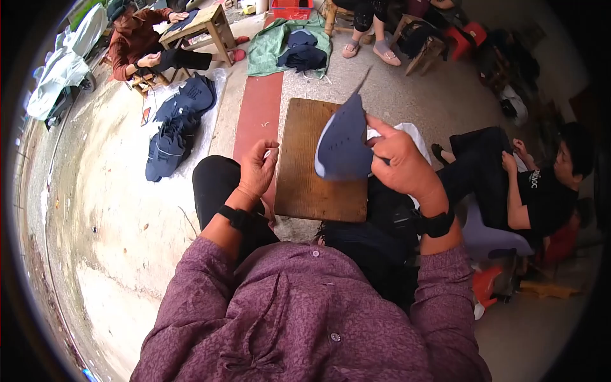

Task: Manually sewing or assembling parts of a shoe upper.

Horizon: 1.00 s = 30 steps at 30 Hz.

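My right hand (pixel 405 160) grips a blue-grey fabric piece (pixel 344 143) by its right edge, thumb and fingers closed on it. The piece has small dark marks, a pale curved left rim and a long pointed tip, and it resembles a shoe upper. It is raised over a small wooden table (pixel 299 191) in front of me. Left of the table, apart from the piece, my left hand (pixel 258 169) is closed with thumb and forefinger pinched together. Whatever may be between those fingertips is too small to make out.
Dark blue pieces (pixel 172 137) lie piled on clear plastic sheeting at the left. More lie on a green cloth (pixel 264 54) ahead. A person (pixel 140 44) sits by a wooden stool (pixel 202 28) at the far left; another (pixel 541 191) sits close on my right.
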### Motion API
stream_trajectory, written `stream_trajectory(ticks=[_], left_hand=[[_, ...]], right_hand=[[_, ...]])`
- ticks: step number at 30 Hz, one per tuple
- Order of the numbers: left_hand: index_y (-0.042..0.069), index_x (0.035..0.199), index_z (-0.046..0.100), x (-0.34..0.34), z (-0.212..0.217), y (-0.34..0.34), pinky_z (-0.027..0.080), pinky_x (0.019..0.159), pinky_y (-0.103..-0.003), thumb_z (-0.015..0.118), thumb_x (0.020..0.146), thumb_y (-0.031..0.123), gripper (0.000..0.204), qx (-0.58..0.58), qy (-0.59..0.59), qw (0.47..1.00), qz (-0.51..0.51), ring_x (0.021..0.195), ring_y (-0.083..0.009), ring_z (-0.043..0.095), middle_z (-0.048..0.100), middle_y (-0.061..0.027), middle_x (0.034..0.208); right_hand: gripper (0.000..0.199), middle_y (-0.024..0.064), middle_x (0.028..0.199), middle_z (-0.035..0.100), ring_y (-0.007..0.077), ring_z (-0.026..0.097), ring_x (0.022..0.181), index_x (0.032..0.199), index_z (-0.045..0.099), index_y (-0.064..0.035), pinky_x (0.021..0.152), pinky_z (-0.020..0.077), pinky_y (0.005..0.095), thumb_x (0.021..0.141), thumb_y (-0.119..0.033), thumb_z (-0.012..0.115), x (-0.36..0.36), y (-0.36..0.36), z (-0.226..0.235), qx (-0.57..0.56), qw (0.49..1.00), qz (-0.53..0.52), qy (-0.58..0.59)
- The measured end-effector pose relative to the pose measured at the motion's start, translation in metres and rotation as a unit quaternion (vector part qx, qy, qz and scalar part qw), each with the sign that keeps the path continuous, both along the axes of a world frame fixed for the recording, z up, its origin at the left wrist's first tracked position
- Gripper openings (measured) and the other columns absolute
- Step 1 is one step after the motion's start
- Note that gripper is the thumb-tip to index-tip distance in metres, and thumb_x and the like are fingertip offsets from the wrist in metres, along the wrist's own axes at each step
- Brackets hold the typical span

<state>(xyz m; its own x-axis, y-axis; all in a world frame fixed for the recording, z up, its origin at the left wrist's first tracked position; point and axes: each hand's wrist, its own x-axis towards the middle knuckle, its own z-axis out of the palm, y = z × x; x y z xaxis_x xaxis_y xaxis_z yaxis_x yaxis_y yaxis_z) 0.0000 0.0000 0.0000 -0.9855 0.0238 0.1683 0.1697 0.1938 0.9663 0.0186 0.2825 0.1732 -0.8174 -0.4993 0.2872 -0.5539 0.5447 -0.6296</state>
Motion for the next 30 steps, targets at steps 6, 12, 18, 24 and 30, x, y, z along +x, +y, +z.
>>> stream_trajectory(ticks=[6, 12, 18, 24, 30], left_hand=[[0.002, 0.101, 0.059, 0.015, 0.009, -0.01, 0.046, 0.071, -0.023, 0.058, 0.095, 0.012, 0.013, 0.032, 0.021, 0.998, -0.05, 0.077, -0.0056, 0.052, 0.059, 0.0008, 0.083], [-0.001, 0.115, 0.059, 0.025, 0.014, 0.04, 0.052, 0.08, -0.034, 0.064, 0.09, 0.028, 0.039, 0.07, -0.036, 0.975, -0.208, 0.092, -0.0269, 0.068, 0.069, -0.0179, 0.096], [0.007, 0.113, 0.062, 0.02, -0.02, 0.043, 0.05, 0.081, -0.042, 0.066, 0.079, 0.036, 0.045, -0.166, 0.405, 0.887, -0.148, 0.093, -0.0366, 0.065, 0.068, -0.0186, 0.102], [0.006, 0.103, 0.067, 0.024, -0.014, 0.018, 0.052, 0.075, -0.043, 0.062, 0.084, 0.026, 0.028, -0.231, -0.114, 0.965, -0.058, 0.086, -0.037, 0.066, 0.068, -0.0208, 0.089], [0.01, 0.104, 0.066, 0.034, -0.017, -0.025, 0.053, 0.07, -0.044, 0.06, 0.088, 0.026, 0.023, -0.273, -0.063, 0.959, 0.038, 0.08, -0.0345, 0.067, 0.069, -0.0163, 0.083]], right_hand=[[0.02, 0.0017, 0.076, 0.066, 0.007, 0.055, 0.059, 0.091, 0.07, 0.0091, 0.054, 0.0444, 0.0246, 0.083, -0.001, 0.054, 0.033, -0.024, -0.001, -0.294, 0.922, -0.064, -0.242], [0.004, 0.0029, 0.066, 0.059, 0.0154, 0.057, 0.065, 0.085, 0.066, -0.0048, 0.054, 0.0418, 0.0275, 0.086, -0.005, 0.062, 0.058, -0.058, 0.012, -0.577, 0.715, -0.172, -0.355], [0.01, 0.0081, 0.075, 0.064, 0.0173, 0.062, 0.069, 0.083, 0.064, -0.0005, 0.065, 0.0549, 0.034, 0.088, -0.008, 0.06, 0.04, -0.088, -0.014, -0.512, 0.794, -0.146, -0.292], [0.018, 0.006, 0.076, 0.061, 0.0178, 0.063, 0.076, 0.082, 0.062, -0.0023, 0.069, 0.0526, 0.032, 0.09, -0.019, 0.063, -0.038, -0.075, -0.092, -0.359, 0.861, -0.232, -0.275], [0.048, 0.0251, 0.119, 0.055, 0.0365, 0.05, 0.117, 0.116, 0.058, 0.0004, 0.098, 0.0389, 0.0485, 0.082, -0.032, 0.069, 0.003, -0.08, -0.148, 0.179, 0.967, -0.178, 0.026]])
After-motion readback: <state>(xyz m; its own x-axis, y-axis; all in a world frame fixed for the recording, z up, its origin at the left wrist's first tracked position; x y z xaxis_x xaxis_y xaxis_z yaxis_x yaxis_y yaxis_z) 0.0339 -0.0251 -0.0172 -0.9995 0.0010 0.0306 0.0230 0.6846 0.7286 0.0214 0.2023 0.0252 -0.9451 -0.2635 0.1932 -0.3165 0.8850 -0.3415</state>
